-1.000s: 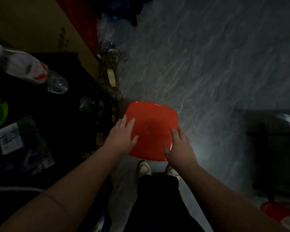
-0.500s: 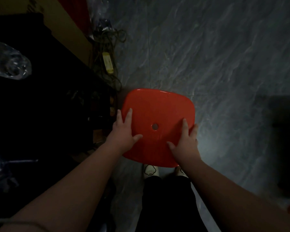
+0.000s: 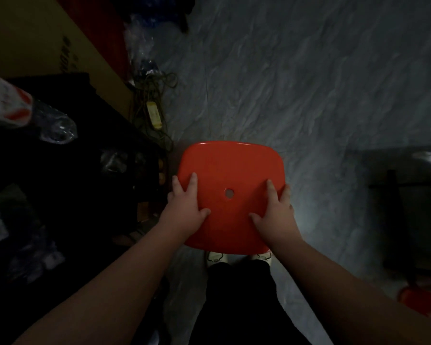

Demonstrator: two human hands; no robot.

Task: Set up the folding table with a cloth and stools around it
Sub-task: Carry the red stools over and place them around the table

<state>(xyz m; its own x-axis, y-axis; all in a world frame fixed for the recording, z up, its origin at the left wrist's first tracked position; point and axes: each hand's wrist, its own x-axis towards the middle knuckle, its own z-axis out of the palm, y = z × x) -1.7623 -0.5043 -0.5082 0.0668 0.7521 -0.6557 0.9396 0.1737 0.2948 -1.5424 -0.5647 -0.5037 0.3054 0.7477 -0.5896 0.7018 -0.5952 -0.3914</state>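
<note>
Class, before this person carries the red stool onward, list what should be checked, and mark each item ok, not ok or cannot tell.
1. Left hand on the red stool seat: ok.
2. Right hand on the seat: ok.
3. Fingers wrapped under the seat edge: cannot tell.
4. Grey floor ahead free: ok.
5. Cable tangle by the stool's left: not ok, trip risk.
6. Stool legs sound: cannot tell, hidden.
</note>
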